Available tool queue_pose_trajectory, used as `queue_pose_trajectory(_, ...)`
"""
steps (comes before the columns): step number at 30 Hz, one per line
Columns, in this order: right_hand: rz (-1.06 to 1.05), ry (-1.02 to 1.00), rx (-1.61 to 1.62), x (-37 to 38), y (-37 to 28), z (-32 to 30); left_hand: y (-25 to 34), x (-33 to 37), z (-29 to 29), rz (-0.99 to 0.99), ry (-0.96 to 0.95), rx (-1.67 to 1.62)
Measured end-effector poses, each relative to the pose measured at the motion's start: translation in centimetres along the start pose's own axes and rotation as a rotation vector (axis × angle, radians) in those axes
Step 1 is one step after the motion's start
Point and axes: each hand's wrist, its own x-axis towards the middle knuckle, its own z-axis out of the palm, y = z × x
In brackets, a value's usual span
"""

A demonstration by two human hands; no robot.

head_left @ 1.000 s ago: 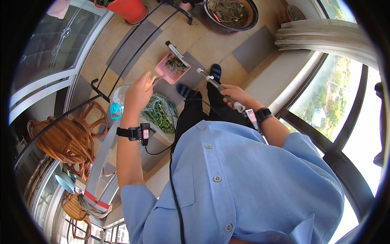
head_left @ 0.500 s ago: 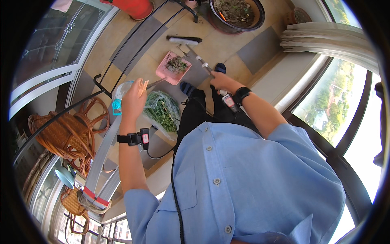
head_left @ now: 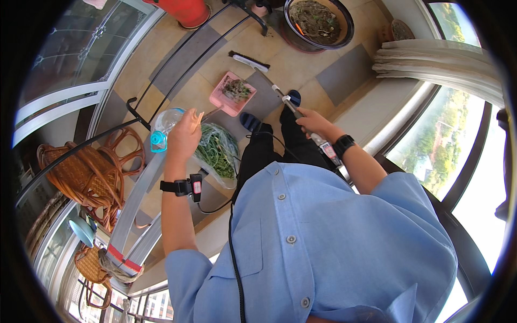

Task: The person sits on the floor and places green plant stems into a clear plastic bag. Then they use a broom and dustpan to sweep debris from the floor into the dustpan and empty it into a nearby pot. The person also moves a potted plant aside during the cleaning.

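Note:
My left hand is closed round the handle of a pink dustpan, which rests on the tiled floor. Grey-brown plant debris lies in the pan. In my right hand is the pole of a broom; its white head with dark bristles sits on the floor just beyond the pan, apart from it. A clear plastic bottle with a turquoise cap shows beside my left hand. Below that hand stands a clear plastic bag full of long green leaves.
A dark round pot of soil stands at the far side, a red pot at far left. A black metal rack and an aluminium ladder flank my left arm. Rattan chairs are left; windows and a curtain line the right.
My right hand has drawn back toward me and to the right. The broom head has turned, its right end now nearer me. The dustpan looks almost unmoved, with a slight shift of the whole view.

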Motion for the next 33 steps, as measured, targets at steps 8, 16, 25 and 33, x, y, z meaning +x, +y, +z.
queue_pose_trajectory(8, 0.133, -0.108, 0.203, -4.0, 0.0, -0.1, 0.2, -0.4, 0.2, -0.034, -0.012, 0.096)
queue_pose_trajectory(16, -0.161, 0.023, -0.381, 2.0, -5.0, -2.5, 0.1, -5.0, -4.0, -0.11, 0.064, 0.036)
queue_pose_trajectory(25, -0.235, 0.047, -1.176, 13.7, -8.7, 2.0, 3.0, -11.7, -12.6, -0.239, 0.138, -0.062)
queue_pose_trajectory(33, -0.163, 0.043, -1.591, 3.4, -3.8, -3.7, 4.0, -10.0, -12.9, -0.198, 0.058, 0.051)
